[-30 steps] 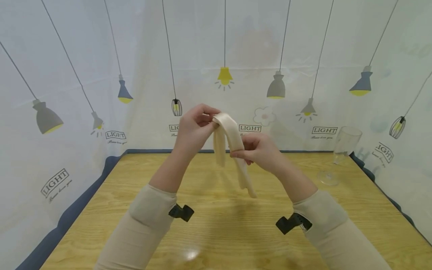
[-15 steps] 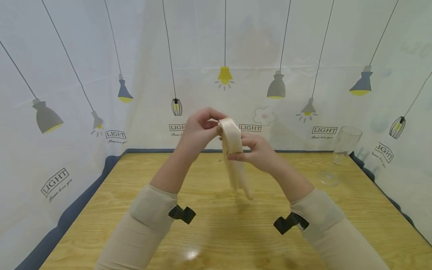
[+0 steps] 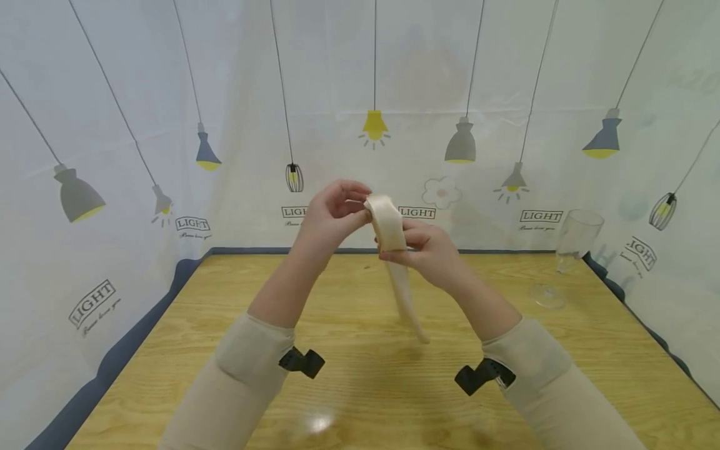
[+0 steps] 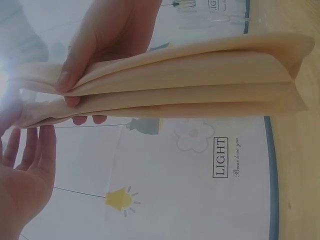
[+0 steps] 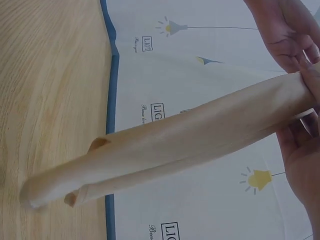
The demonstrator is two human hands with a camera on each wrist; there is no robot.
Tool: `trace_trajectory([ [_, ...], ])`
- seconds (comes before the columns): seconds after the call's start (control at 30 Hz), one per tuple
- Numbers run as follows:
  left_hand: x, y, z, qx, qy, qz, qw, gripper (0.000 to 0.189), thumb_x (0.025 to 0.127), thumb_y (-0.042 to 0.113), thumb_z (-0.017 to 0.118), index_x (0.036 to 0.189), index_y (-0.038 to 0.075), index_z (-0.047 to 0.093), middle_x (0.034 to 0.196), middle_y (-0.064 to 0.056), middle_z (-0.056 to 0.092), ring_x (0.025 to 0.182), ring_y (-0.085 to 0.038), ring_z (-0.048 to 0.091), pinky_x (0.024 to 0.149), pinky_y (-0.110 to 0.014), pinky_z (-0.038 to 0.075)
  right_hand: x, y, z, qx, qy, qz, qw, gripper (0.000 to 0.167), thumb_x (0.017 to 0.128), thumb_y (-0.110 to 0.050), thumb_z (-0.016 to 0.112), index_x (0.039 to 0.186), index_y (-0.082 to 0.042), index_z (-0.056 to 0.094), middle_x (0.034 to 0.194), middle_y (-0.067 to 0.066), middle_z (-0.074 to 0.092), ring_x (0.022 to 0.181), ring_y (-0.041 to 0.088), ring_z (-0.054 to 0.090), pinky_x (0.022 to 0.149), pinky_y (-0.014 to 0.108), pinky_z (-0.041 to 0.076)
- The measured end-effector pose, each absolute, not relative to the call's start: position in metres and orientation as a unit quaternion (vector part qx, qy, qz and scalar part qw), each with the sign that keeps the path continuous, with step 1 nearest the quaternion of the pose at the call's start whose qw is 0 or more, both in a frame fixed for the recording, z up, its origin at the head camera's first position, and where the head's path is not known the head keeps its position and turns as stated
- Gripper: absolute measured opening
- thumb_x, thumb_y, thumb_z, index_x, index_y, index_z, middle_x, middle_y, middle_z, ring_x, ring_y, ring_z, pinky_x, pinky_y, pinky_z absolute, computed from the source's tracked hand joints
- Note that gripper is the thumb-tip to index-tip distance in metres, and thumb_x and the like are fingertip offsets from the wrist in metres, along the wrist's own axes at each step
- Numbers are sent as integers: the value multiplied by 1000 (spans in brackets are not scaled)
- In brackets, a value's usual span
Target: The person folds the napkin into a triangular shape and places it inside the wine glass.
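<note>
A glossy cream strip of folded cloth point(image 3: 388, 225) is held up between both hands in the head view. The thumb and fingers of my left hand point(image 3: 334, 215) pinch it at the top left of its bend. Lower on the right, my right hand point(image 3: 430, 253) grips the strip between thumb and fingers. A loose tail hangs below toward the tabletop. In the left wrist view, the cloth point(image 4: 200, 77) shows several lengthwise folds and a flared end. The right wrist view shows the cloth point(image 5: 190, 135) slanting down from the fingers, its lower end overlapping the table.
A clear footed glass point(image 3: 579, 231) stands at the back right of the wood-grain table point(image 3: 225, 375). White sheeting point(image 3: 326, 75) printed with hanging lamps encloses the back and sides, with a blue border along the table edges.
My left hand has shifted slightly right and down, closer to the right hand. The strip's separate left tail has swung in behind the front one. My right hand has moved slightly left.
</note>
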State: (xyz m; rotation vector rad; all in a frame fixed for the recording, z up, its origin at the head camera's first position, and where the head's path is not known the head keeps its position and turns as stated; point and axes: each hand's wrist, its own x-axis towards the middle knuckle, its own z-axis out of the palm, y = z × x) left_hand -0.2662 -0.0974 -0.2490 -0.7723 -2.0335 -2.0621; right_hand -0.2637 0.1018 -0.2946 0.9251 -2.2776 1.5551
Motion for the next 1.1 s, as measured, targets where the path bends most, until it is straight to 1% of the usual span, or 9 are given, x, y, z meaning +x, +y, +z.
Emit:
trace_trajectory([
  [0.1,-263,-97,-254,-264,-669,-689,92,15,89,-1,69,100,5,59,107,-11,63,103,-24,65,90,-36,52,-266,104,-297,294,-775,547,120,17,83,-5,77,98,3,75,116,12,66,109,25,61,84,39,54],
  [0.2,-259,-93,-262,-295,-669,-670,128,8,91,1,65,99,0,63,114,-11,62,109,-22,61,93,-34,51,-267,105,-300,275,-775,558,116,19,84,-9,77,99,4,75,119,11,65,107,25,61,83,40,54],
  [0.33,-256,-85,-272,-327,-671,-645,163,21,91,5,66,109,-6,66,124,-9,57,118,-19,54,98,-33,46,-265,103,-301,271,-773,563,111,19,85,-8,77,99,5,74,125,11,63,109,26,60,82,39,55],
  [0.47,-255,-78,-275,-321,-677,-638,177,28,86,6,75,110,-6,67,125,-7,57,118,-17,53,99,-30,45,-264,99,-302,282,-766,566,116,18,84,-3,76,99,6,74,126,14,61,110,27,59,81,37,55],
  [0.63,-253,-72,-275,-294,-689,-639,177,31,83,7,79,110,-2,68,119,-7,60,111,-17,60,94,-27,48,-265,96,-305,288,-764,565,115,18,84,-2,75,100,7,73,124,14,62,109,27,60,82,36,55],
  [0.77,-252,-70,-275,-259,-702,-647,145,34,82,11,80,114,3,69,116,-5,64,106,-17,63,90,-26,51,-265,96,-307,284,-768,563,109,19,85,-3,75,102,5,73,117,13,64,104,27,62,81,36,55],
  [0.87,-251,-70,-275,-241,-708,-652,122,34,83,12,79,114,4,69,114,-4,67,107,-16,64,89,-26,51,-264,96,-307,288,-776,550,110,19,85,-5,75,102,3,74,114,13,65,105,26,61,82,37,55],
  [1.0,-249,-70,-274,-237,-711,-652,115,32,85,14,78,114,4,69,108,-5,69,105,-16,65,89,-27,51,-263,99,-310,297,-777,546,103,19,85,-6,76,102,2,74,117,11,63,108,25,59,84,35,54],
  [1.1,-249,-70,-273,-229,-710,-654,125,32,85,17,78,114,5,69,105,-6,70,100,-17,67,86,-27,53,-262,102,-312,309,-765,556,99,21,84,-3,76,104,3,73,121,11,62,108,24,60,87,34,53],
])
